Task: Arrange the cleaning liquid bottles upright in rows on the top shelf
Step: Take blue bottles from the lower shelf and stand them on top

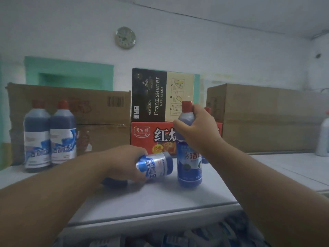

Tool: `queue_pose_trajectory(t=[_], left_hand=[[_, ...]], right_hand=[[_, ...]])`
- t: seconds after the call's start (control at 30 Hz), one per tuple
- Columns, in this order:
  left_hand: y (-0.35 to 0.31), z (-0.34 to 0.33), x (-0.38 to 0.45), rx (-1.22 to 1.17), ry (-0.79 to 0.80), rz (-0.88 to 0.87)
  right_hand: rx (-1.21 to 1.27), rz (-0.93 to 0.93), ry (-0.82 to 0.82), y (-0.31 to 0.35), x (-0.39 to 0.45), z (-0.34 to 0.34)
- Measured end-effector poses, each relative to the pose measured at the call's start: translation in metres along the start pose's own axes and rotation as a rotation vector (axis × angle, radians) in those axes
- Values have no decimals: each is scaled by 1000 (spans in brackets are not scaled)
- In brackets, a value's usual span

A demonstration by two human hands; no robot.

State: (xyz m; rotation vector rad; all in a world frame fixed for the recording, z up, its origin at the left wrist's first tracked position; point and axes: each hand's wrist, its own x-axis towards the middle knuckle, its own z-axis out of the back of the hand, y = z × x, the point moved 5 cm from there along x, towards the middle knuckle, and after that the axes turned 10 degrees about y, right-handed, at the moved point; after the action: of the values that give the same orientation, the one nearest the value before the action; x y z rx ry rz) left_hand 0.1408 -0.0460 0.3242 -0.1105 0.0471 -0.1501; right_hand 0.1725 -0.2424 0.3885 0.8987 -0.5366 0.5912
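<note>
Head view: both hands are gripping bottles on the top shelf.
Right hand is holding an upright bottle by its neck; left hand fingers are wrapping a tipped bottle, possibly lying flat. Two bottles are standing left.

The scene is dimly and evenly lit, with a cool bluish cast laid over the white wall; no light source can be made out. Only soft, faint shadows are cast on the shelf top. A small glare is seen on the label of the lying bottle. The whole frame is rendered soft, and the lower edge is smeared. Straight lines are bowed by wide-angle distortion toward the corners, and the white bottle at the right edge is blurred
</note>
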Motion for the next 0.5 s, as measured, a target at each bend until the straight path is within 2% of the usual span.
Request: queue_pose_trajectory(t=[0.27, 0.37, 0.5], left_hand=[[7, -1, 2, -31, 30, -36], [18, -2, -4, -75, 3, -43], [39, -5, -11, -139, 32, 26]], right_hand=[[23, -83, -1, -18, -1, 4], [-87, -103, -5, -16, -9, 8], [-314, -102, -101, -10, -22, 13]])
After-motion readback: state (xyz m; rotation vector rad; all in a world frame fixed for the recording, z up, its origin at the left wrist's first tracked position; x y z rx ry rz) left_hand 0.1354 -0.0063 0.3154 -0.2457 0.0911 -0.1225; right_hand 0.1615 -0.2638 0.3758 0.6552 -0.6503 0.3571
